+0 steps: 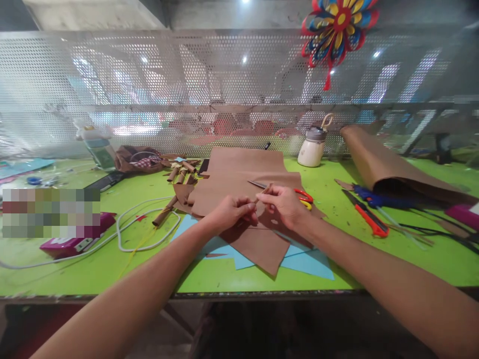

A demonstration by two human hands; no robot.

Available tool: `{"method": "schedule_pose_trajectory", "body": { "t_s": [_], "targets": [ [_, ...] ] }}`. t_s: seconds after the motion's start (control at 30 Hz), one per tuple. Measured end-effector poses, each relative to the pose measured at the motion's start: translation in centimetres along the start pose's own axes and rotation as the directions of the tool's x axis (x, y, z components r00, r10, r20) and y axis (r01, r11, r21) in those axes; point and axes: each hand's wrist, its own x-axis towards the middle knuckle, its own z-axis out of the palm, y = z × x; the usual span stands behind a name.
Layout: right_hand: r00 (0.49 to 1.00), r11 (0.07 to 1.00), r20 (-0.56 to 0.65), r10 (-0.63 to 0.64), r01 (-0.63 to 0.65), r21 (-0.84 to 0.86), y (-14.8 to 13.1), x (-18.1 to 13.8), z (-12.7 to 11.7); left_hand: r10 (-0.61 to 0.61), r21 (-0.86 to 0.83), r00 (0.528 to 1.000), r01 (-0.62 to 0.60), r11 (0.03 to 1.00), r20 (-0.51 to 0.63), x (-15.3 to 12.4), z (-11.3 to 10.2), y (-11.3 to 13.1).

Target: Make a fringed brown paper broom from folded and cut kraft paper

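My left hand [232, 212] and my right hand [282, 204] meet over a stack of brown paper sheets [232, 179] on the green table [112, 264]. Both pinch a small brown paper strip [262, 195] between their fingertips, the fingers closed on it. Scissors with red and yellow handles [299, 195] lie on the brown paper just behind my right hand. Light blue paper [310, 262] sticks out from under the brown sheets.
Several rolled brown paper tubes [179, 174] lie at the back left, a white cable [142, 224] and a magenta box [75, 242] to the left. An orange utility knife [368, 217], a brown paper roll [385, 162] and a white kettle-shaped container [313, 144] stand right. A perforated metal screen [187, 85] backs the table.
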Motion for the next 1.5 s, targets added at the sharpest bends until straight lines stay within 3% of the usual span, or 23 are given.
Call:
{"method": "schedule_pose_trajectory", "body": {
  "t_s": [0.13,0.33,0.4,0.5,0.6,0.8,1.03,1.33,1.5],
  "targets": [
    [0.992,0.998,-0.113,-0.052,0.056,0.039,-0.6,0.9,-1.2,-0.011,-0.055,1.0,0.012,0.998,0.008,0.1,-0.1,-0.3],
    [0.955,0.984,-0.296,-0.026,0.078,0.163,-1.1,2.3,-3.6,-0.065,-0.081,0.997,0.061,0.995,-0.05,-0.2,0.3,0.3],
    [0.973,0.983,-0.228,0.034,0.009,0.185,-1.0,2.1,-3.4,-0.071,-0.126,0.995,0.061,0.99,-0.07,-0.4,0.5,0.7],
    [0.991,0.981,0.007,0.136,-0.136,0.139,-0.6,1.1,-2.0,-0.076,-0.171,0.992,0.057,0.984,-0.105,-0.5,0.8,1.1],
    [0.978,0.988,0.146,0.147,-0.151,0.018,0.0,0.0,-0.2,-0.049,-0.16,0.993,0.032,0.987,-0.104,-0.3,0.7,1.0],
    [0.999,0.997,0.033,0.026,-0.023,-0.075,0.9,-0.2,0.5,-0.038,-0.133,0.999,0.033,0.991,-0.037,-0.3,0.6,0.7],
    [0.993,0.995,0.076,0.091,-0.094,0.036,1.0,0.0,0.1,-0.066,-0.138,0.997,0.061,0.989,-0.033,-0.5,0.7,1.0],
    [0.994,0.995,0.085,0.07,-0.076,0.064,0.9,-0.3,0.3,-0.049,-0.257,0.999,0.046,0.965,-0.003,-0.2,0.7,0.4],
    [0.998,0.998,0.056,-0.014,0.018,-0.068,0.9,-0.6,0.5,-0.079,-0.269,0.996,0.068,0.961,-0.031,-0.3,0.9,0.6]
  ]
}}
